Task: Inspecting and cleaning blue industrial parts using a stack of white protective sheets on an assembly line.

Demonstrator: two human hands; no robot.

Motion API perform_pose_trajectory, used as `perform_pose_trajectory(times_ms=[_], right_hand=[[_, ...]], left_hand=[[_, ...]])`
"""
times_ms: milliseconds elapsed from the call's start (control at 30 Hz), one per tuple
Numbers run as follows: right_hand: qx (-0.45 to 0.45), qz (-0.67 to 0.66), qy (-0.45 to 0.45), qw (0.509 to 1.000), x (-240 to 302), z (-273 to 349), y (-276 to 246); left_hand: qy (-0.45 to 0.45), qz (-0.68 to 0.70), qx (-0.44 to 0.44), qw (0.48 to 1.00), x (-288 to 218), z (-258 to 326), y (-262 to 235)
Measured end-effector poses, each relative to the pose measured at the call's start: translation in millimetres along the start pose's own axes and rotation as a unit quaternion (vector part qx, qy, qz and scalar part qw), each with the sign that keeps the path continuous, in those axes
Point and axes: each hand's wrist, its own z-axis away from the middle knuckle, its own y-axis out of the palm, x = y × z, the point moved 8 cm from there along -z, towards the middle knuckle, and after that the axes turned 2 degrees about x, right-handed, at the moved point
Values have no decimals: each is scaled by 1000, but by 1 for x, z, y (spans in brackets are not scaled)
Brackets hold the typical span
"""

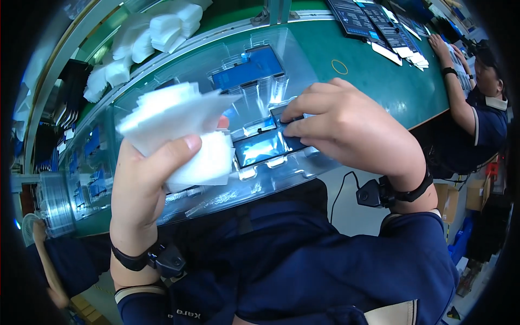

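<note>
My left hand grips a thick stack of white, thin, soft-looking sheets; its thumb presses on them, and part of the stack fans out. A clear plastic tray lies on the table in front of me. In its near part sits a flat, glossy dark panel, phone-shaped, with light reflecting off it. My right hand bends over the panel's right end, with its fingers curled at the edge; the fingertips partly hide their contact. Farther back in the tray lies a blue-filmed panel.
White sheet stacks line the far left edge of the green table. A yellow rubber band and dark printed cards lie to the right. A co-worker sits far right; another person's arm shows at left beside stacked clear trays.
</note>
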Motion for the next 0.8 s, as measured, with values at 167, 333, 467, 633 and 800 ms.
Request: perform_pose_trajectory(times_ms=[167, 333, 467, 633, 800], right_hand=[[-124, -194, -21, 973, -3, -27, -22], [-50, -316, 98, 942, -13, -57, 0], [-93, -519, 160, 835, -34, -64, 11], [-190, -648, 181, 715, -69, -58, 9], [-175, -356, 279, 874, -114, -49, -16]], left_hand=[[-6, 132, 14, 991, 4, -10, 6], [-7, 143, 14, 990, 3, -30, 2], [-42, 263, 11, 964, 7, -40, -5], [-26, 229, -56, 971, 2, -44, -27], [-20, -95, -5, 995, -18, -55, -27]])
